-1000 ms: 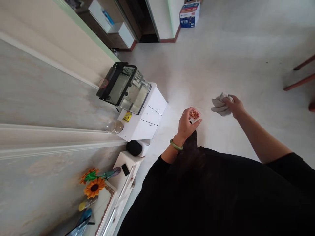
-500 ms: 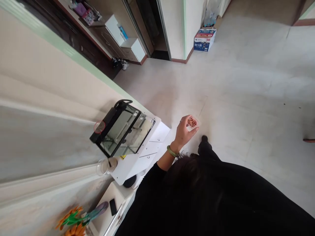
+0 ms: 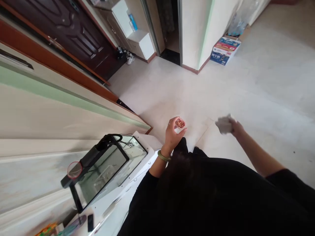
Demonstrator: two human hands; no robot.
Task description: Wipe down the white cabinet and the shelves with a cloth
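My left hand point(image 3: 173, 132) is closed round a small clear cup of reddish-brown pellets point(image 3: 180, 123), held out in front of me above the floor, a green bangle on its wrist. My right hand point(image 3: 234, 127) grips a crumpled grey cloth point(image 3: 223, 124), blurred by motion, out to the right. A glass fish tank with a black rim point(image 3: 108, 167) stands on a white cabinet point(image 3: 145, 139) just left of my left arm.
A dark wooden door point(image 3: 73, 36) and a wall run along the left. A doorway point(image 3: 169, 29) opens at the top, with a blue and red carton point(image 3: 225, 50) beside the wall corner. Pale tiled floor point(image 3: 258, 85) stretches ahead and right.
The view has swung toward the door and doorway. My right hand with the cloth, out of view half a second ago, is back on the right. The left hand still holds the cup.
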